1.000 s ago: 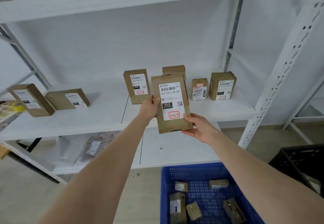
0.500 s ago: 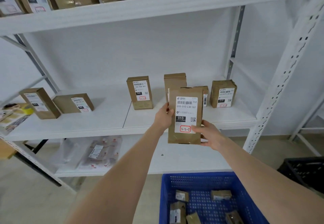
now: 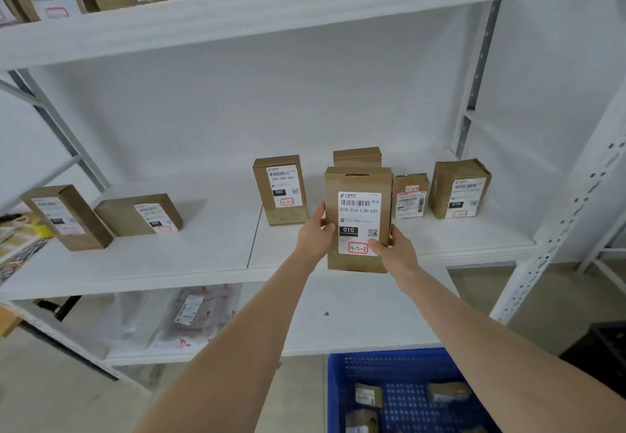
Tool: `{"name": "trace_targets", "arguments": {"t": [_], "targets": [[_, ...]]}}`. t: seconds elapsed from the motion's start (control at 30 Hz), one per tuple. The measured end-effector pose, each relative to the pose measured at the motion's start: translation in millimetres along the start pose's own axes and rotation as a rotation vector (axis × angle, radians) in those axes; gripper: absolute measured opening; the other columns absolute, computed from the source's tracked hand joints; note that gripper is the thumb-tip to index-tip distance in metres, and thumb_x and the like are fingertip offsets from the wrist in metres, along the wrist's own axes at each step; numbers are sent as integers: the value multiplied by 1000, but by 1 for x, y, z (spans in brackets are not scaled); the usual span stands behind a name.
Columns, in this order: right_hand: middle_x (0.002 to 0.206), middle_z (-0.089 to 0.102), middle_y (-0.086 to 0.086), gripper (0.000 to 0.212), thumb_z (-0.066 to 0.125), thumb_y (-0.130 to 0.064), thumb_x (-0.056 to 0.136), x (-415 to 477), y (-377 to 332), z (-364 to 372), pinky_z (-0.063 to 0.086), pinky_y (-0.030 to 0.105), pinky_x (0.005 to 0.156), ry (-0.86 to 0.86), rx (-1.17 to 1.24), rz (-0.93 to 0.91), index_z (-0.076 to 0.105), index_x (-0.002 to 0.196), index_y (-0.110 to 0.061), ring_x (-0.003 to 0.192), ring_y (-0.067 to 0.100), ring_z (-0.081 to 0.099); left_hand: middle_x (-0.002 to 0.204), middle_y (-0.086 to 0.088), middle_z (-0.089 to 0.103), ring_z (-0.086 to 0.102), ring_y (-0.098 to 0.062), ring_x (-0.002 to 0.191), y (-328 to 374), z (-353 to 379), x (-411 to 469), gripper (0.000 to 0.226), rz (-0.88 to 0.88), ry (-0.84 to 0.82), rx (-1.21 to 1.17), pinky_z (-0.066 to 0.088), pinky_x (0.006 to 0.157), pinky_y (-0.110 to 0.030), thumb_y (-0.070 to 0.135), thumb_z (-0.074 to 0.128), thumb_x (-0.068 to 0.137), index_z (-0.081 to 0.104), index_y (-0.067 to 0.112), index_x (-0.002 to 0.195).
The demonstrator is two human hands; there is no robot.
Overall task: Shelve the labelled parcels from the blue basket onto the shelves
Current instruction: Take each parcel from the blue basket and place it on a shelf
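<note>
I hold a tall brown parcel [image 3: 357,182] upright at the front edge of the middle shelf [image 3: 189,256]; its white label reads 010 and is marked 3-3-7 in red. My left hand [image 3: 313,236] grips its left edge and my right hand [image 3: 394,251] grips its lower right edge, thumb on the label. Behind it on the shelf stand other labelled parcels: one marked 060 [image 3: 280,190], one mostly hidden [image 3: 356,156], a small one [image 3: 410,200] and a wider one [image 3: 459,188]. The blue basket [image 3: 338,395] below holds several small parcels [image 3: 368,395].
Two more boxes [image 3: 139,214] sit at the left of the middle shelf. The top shelf [image 3: 305,2] carries several parcels. A clear bagged parcel [image 3: 189,317] lies on the lower shelf. A white upright post [image 3: 562,226] stands at right, a black crate [image 3: 603,348] beyond it.
I have moved the parcel forward and to the right, up to the shelf's front edge, and turned it upright. My view has tilted upward, showing more of the top shelf.
</note>
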State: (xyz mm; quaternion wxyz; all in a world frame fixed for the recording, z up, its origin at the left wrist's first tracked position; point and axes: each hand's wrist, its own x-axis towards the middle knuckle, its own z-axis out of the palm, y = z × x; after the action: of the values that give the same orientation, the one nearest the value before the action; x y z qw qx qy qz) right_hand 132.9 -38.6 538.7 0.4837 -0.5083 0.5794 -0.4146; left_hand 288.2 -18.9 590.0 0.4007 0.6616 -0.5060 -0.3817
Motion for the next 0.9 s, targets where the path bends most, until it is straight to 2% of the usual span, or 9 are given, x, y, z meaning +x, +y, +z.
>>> {"name": "trace_targets", "arguments": {"t": [0.07, 0.17, 0.27, 0.37, 0.53, 0.63, 0.7, 0.8, 0.9], "targets": [[119, 65, 5, 41, 59, -9, 89, 15, -1, 26, 43, 27, 81, 20, -58, -23, 52, 129, -19, 98, 19, 58, 128, -7, 58, 54, -27, 118, -14, -16, 21, 48, -15, 25, -14, 47, 98, -48, 9, 45, 96, 37, 23, 141], [125, 62, 3, 53, 57, -8, 89, 37, 0, 61, 46, 32, 94, 58, -190, -26, 45, 140, -22, 115, 24, 56, 122, -3, 60, 58, -23, 113, -33, -38, 48, 42, -19, 66, -18, 51, 94, -44, 15, 55, 92, 45, 17, 133], [126, 63, 0, 56, 57, -7, 90, 56, 6, 89, 44, 32, 98, 106, -221, -16, 44, 142, -23, 117, 23, 57, 108, 5, 60, 59, -16, 98, -50, -54, 70, 43, 15, 96, 87, 51, 84, -32, 20, 59, 90, 46, 17, 131], [123, 64, 4, 51, 56, -5, 90, 67, 17, 108, 45, 35, 98, 118, -255, -13, 48, 139, -19, 115, 26, 58, 102, 4, 61, 61, -19, 91, -66, -63, 83, 43, 32, 84, 136, 53, 80, -34, 21, 61, 89, 45, 16, 129], [118, 65, 5, 50, 52, -3, 92, 71, 34, 124, 45, 29, 92, 146, -234, 9, 49, 137, -23, 111, 24, 60, 107, 1, 64, 56, -12, 85, -85, -71, 91, 40, 41, 55, 236, 44, 71, -25, 28, 62, 89, 46, 14, 123], [116, 65, 3, 51, 49, -1, 92, 69, 37, 127, 43, 25, 87, 174, -248, -6, 49, 137, -25, 109, 21, 60, 123, -4, 58, 59, -19, 100, -82, -69, 89, 52, 54, 41, 248, 49, 84, -34, 31, 65, 86, 40, 13, 129], [116, 64, 5, 50, 48, -3, 93, 67, 36, 126, 46, 30, 90, 175, -282, -10, 49, 138, -27, 107, 23, 60, 135, -6, 44, 52, -21, 116, -75, -68, 83, 68, 143, 125, 281, 46, 94, -35, 32, 67, 84, 32, 14, 139], [118, 60, 10, 47, 48, -8, 94, 64, 32, 124, 47, 36, 90, 166, -345, -30, 47, 138, -25, 108, 27, 58, 144, -8, 35, 40, -23, 130, -56, -77, 78, 75, 457, 299, 493, 40, 99, -33, 28, 67, 84, 28, 11, 146], [129, 52, 10, 50, 47, -12, 96, 56, 28, 124, 46, 39, 92, 172, -418, -42, 37, 144, -18, 113, 29, 55, 145, -10, 40, 37, -28, 134, -36, -78, 81, 65, 748, 241, 822, 33, 111, -38, 13, 61, 84, 35, 8, 144]]}}
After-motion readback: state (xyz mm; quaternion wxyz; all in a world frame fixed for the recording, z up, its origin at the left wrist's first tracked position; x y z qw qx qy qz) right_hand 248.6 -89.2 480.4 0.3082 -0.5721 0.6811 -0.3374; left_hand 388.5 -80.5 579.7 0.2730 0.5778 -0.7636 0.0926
